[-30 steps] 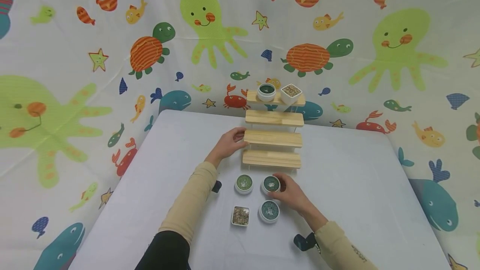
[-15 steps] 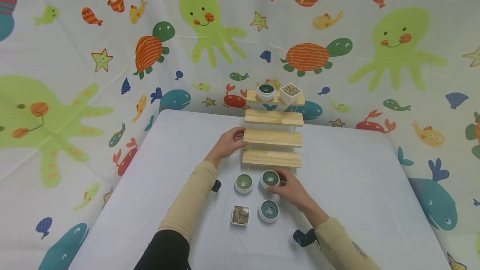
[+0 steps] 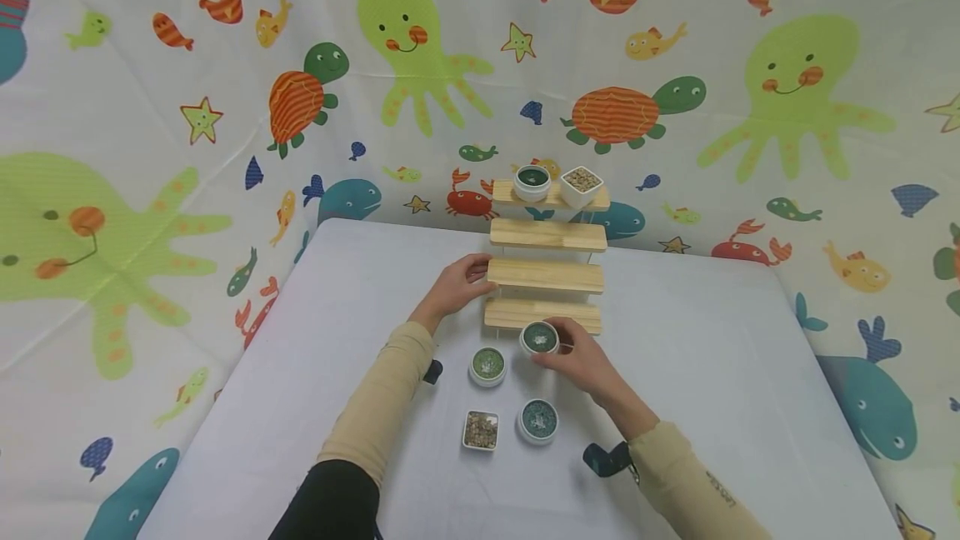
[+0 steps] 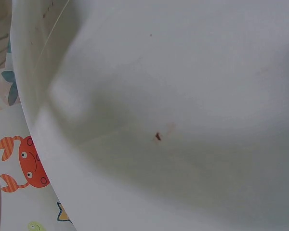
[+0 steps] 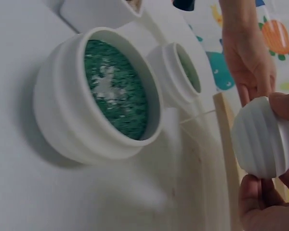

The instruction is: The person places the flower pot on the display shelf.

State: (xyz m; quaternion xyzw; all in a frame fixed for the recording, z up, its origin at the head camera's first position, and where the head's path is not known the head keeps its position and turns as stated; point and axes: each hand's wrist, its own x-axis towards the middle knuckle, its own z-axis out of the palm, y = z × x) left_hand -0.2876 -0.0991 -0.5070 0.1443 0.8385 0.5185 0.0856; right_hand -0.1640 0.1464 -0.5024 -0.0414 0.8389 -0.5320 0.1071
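Observation:
My right hand (image 3: 583, 361) pinches a small white pot (image 3: 527, 348) with dark green filling, raised just before the lowest plank of a four-tier wooden display stand (image 3: 545, 276). In the right wrist view, thumb and fingers grip the ribbed sides of that pot (image 5: 257, 139). At the stand's left side, my left hand (image 3: 452, 292) holds the end of the second plank from the bottom, thumb in front and fingers partly hidden behind. Beneath the right hand, on the table, stands another round pot (image 3: 537, 422) with blue-green filling.
A round pot with lighter green filling (image 3: 488, 366) and a square pot of pebbly bits (image 3: 481, 431) stand left of the blue-green one. The top plank bears a round dark green pot (image 3: 532, 182) and a square pot of pale bits (image 3: 582, 186). A sea-animal curtain (image 3: 450, 40) hangs behind.
My right hand has lifted the dark green pot off the table and moved it away from me, up toward the lowest plank. The left hand has stayed at the stand.

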